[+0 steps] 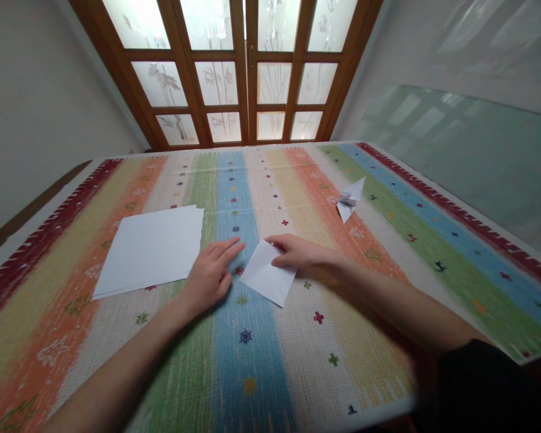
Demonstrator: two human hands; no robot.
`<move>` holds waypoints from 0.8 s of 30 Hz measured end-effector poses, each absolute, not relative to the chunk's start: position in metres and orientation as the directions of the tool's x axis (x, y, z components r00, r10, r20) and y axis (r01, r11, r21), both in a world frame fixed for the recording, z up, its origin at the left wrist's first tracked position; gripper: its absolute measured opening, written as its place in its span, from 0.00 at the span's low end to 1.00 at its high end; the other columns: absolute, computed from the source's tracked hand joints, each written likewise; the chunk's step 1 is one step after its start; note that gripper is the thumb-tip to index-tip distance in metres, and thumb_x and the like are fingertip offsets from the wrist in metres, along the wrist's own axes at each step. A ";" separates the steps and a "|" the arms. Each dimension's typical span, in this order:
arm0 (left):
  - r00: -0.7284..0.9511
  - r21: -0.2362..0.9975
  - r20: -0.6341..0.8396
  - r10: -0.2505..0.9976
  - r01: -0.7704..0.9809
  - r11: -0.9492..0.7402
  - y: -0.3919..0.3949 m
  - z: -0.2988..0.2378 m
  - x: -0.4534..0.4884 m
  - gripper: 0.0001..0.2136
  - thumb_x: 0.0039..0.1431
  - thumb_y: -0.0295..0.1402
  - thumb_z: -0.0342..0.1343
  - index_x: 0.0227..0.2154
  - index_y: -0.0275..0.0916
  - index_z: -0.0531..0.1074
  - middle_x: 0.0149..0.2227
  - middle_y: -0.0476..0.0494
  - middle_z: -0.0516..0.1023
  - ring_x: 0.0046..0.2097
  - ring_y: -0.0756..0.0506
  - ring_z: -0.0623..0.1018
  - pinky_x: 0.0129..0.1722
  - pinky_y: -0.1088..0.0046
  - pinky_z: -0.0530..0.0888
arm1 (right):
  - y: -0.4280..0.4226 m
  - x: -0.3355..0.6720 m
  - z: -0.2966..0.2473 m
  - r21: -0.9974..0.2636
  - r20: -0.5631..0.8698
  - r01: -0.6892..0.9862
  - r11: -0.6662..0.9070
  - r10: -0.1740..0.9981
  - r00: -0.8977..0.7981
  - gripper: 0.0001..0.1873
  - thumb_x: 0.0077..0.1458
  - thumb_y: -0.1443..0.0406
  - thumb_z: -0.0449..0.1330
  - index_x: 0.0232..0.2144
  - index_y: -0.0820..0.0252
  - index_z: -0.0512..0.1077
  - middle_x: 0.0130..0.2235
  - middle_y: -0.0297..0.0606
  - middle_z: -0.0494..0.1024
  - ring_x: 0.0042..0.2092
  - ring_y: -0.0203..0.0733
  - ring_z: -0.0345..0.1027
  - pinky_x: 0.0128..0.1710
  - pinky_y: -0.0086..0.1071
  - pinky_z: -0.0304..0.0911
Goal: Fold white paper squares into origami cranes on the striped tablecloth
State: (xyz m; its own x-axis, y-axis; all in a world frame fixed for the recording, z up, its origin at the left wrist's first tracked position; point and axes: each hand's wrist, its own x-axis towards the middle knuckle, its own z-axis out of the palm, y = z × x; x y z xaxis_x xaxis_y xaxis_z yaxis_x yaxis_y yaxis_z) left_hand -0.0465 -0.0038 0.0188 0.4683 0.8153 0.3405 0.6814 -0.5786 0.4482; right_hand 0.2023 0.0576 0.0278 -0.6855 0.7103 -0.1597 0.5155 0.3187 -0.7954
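A small folded square of white paper [269,273] lies tilted near the middle of the table. My right hand [293,249] pinches it by its upper right side, thumb on top and the other fingers partly hidden at the far edge. To the left of the paper, apart from it, my left hand [213,267] hovers or rests with its fingers stretched out and nothing in them. Beside that hand is a stack of white paper sheets [151,249]. A folded paper figure, pointed like a crane [350,199], stands farther back on the right.
A striped, patterned tablecloth [247,361] covers the table. Beyond the far edge stand wooden doors with glass panes [225,81]. A pale glass panel [469,162] leans along the right wall.
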 end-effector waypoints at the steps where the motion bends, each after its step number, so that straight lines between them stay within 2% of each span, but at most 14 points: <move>1: 0.592 0.358 0.314 0.743 0.651 -0.669 -0.002 0.020 -0.049 0.27 0.53 0.23 0.48 0.57 0.42 0.66 0.63 0.39 0.67 0.62 0.37 0.67 0.59 0.49 0.65 | 0.062 0.202 0.031 -0.757 -0.148 0.533 0.378 0.696 -0.703 0.28 0.47 0.75 0.58 0.53 0.60 0.71 0.46 0.41 0.80 0.44 0.45 0.74 0.45 0.37 0.70; 3: 0.758 0.243 0.206 0.619 0.573 -0.783 -0.001 0.021 -0.049 0.25 0.52 0.23 0.49 0.53 0.45 0.70 0.65 0.45 0.65 0.66 0.37 0.62 0.62 0.48 0.60 | 0.069 0.199 0.037 -0.682 -0.110 0.549 0.484 0.675 -0.730 0.30 0.48 0.74 0.61 0.55 0.58 0.70 0.49 0.40 0.79 0.47 0.45 0.73 0.48 0.37 0.68; 5: 0.819 0.210 0.125 0.561 0.531 -0.821 -0.002 0.022 -0.046 0.21 0.54 0.25 0.49 0.51 0.45 0.71 0.63 0.47 0.67 0.66 0.37 0.61 0.63 0.48 0.58 | 0.074 0.194 0.039 -0.610 -0.076 0.545 0.575 0.642 -0.763 0.31 0.49 0.73 0.62 0.57 0.59 0.68 0.52 0.42 0.77 0.49 0.45 0.72 0.50 0.37 0.67; 7: 0.832 0.209 0.105 0.545 0.517 -0.830 -0.002 0.022 -0.042 0.19 0.57 0.27 0.49 0.51 0.44 0.71 0.60 0.46 0.71 0.65 0.37 0.64 0.63 0.49 0.58 | 0.077 0.191 0.038 -0.554 -0.039 0.527 0.645 0.612 -0.790 0.31 0.51 0.74 0.62 0.58 0.61 0.67 0.53 0.45 0.76 0.50 0.45 0.71 0.51 0.37 0.65; 11: 0.833 0.169 0.132 0.537 0.515 -0.841 -0.003 0.018 -0.040 0.16 0.61 0.35 0.51 0.52 0.41 0.70 0.58 0.41 0.73 0.61 0.36 0.69 0.59 0.50 0.64 | 0.077 0.191 0.029 -0.507 0.072 0.514 0.692 0.629 -0.774 0.28 0.53 0.72 0.63 0.56 0.58 0.68 0.51 0.44 0.75 0.51 0.44 0.69 0.52 0.37 0.63; 15: 0.839 0.065 0.191 0.509 0.507 -0.860 -0.001 0.012 -0.039 0.14 0.67 0.39 0.48 0.49 0.39 0.71 0.55 0.39 0.75 0.58 0.37 0.73 0.54 0.55 0.70 | 0.056 0.201 0.021 -0.367 0.238 0.616 0.697 0.711 -0.662 0.17 0.58 0.67 0.61 0.50 0.60 0.72 0.51 0.47 0.74 0.52 0.48 0.66 0.53 0.43 0.59; 17: 0.844 0.018 0.222 0.488 0.496 -0.868 -0.001 0.009 -0.038 0.13 0.68 0.39 0.47 0.46 0.38 0.72 0.53 0.38 0.77 0.56 0.37 0.75 0.52 0.57 0.72 | 0.037 0.208 0.020 -0.310 0.283 0.618 0.722 0.691 -0.666 0.13 0.61 0.62 0.59 0.47 0.60 0.73 0.48 0.47 0.76 0.49 0.48 0.67 0.50 0.42 0.59; 19: 0.842 -0.007 0.268 0.469 0.488 -0.873 -0.001 0.007 -0.036 0.14 0.69 0.39 0.46 0.42 0.37 0.73 0.50 0.39 0.79 0.53 0.39 0.77 0.49 0.60 0.74 | 0.017 0.215 0.018 -0.287 0.269 0.589 0.756 0.653 -0.708 0.13 0.61 0.58 0.58 0.42 0.61 0.74 0.42 0.45 0.77 0.44 0.46 0.67 0.46 0.40 0.59; 21: 0.826 0.005 0.321 0.463 0.488 -0.873 0.000 0.005 -0.034 0.14 0.70 0.38 0.45 0.38 0.37 0.73 0.46 0.40 0.81 0.50 0.40 0.79 0.46 0.62 0.75 | -0.001 0.220 0.016 -0.274 0.243 0.583 0.765 0.642 -0.727 0.14 0.61 0.55 0.58 0.36 0.62 0.74 0.37 0.43 0.77 0.41 0.44 0.67 0.44 0.39 0.59; 24: 0.775 0.118 0.369 0.513 0.508 -0.853 0.005 0.003 -0.031 0.14 0.70 0.36 0.45 0.37 0.37 0.74 0.41 0.41 0.82 0.44 0.43 0.81 0.42 0.65 0.75 | -0.018 0.225 0.013 -0.207 0.262 0.610 0.764 0.645 -0.718 0.12 0.62 0.59 0.57 0.32 0.62 0.73 0.37 0.43 0.77 0.42 0.44 0.68 0.50 0.41 0.56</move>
